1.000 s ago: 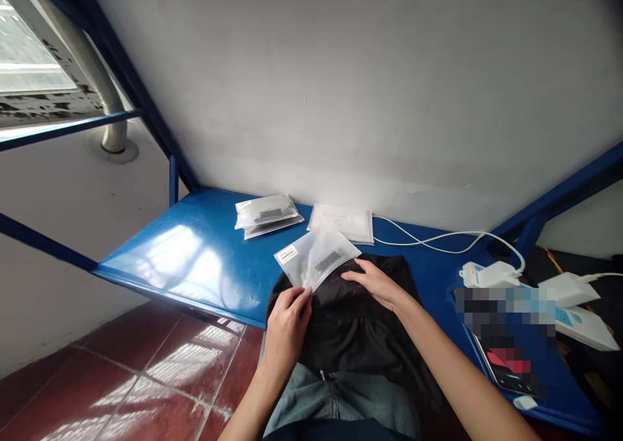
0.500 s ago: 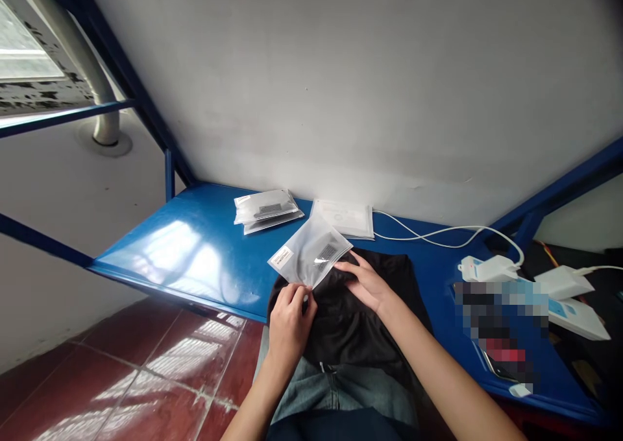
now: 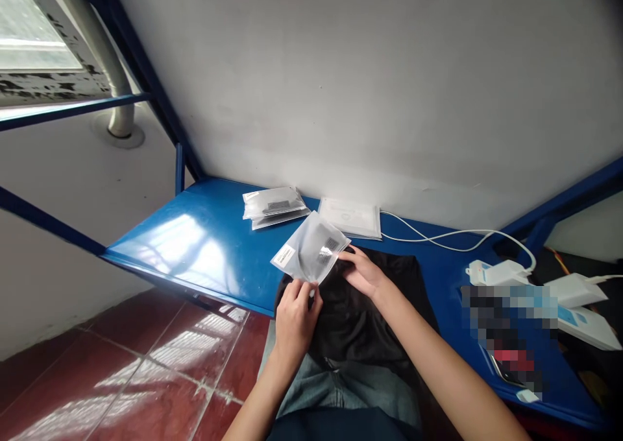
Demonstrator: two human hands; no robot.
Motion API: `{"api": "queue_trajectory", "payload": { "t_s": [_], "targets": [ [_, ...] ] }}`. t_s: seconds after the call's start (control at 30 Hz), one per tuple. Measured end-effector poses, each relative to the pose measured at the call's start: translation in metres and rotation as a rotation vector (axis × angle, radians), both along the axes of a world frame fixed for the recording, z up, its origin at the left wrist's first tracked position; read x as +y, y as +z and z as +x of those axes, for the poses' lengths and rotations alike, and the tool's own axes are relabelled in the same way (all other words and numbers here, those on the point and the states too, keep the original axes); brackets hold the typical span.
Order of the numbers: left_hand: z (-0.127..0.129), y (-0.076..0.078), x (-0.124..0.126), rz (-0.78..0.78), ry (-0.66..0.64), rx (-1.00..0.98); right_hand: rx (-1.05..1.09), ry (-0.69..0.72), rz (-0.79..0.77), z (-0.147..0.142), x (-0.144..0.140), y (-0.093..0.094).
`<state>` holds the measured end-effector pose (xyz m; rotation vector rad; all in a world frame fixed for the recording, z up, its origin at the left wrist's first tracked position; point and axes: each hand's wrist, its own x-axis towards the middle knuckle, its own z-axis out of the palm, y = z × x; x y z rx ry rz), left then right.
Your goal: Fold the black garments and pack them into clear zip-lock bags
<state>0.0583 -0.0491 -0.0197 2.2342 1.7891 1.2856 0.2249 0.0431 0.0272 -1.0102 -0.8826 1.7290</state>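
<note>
We hold a frosted plastic pouch (image 3: 311,250) over the black cloth (image 3: 360,311) at the desk's (image 3: 195,246) near edge. Our left hand (image 3: 295,311) pinches its lower corner; our right hand (image 3: 363,272) pinches its right edge. It looks light, floppy and slick, best gripped at the edges. Since a second ago it has tilted up steeper.

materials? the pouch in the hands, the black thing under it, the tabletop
Pouch: looks like frosted translucent plastic film; glare spot, dark contents show through. Black item: seems matte woven fabric; soft folds, drapes off the edge. Tabletop: probably blue-painted metal, glossy; mirrors window light.
</note>
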Motion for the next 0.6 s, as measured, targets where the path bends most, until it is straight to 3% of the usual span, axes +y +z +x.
{"api": "queue_trajectory", "payload": {
  "t_s": [0.13,0.23,0.4,0.6],
  "targets": [
    [0.0,-0.001,-0.001,-0.004,0.008,-0.035,0.032,0.145,-0.059,0.027,-0.029,0.013],
    [-0.001,-0.002,-0.001,0.044,-0.024,-0.028,-0.076,0.08,-0.126,0.037,-0.029,0.016],
    [-0.001,-0.001,-0.001,0.06,-0.097,-0.016,-0.036,-0.009,-0.048,0.015,0.001,0.0],
    [-0.002,0.0,-0.001,0.036,-0.108,0.046,-0.086,0.08,-0.033,-0.016,0.017,-0.002]
  ]
}}
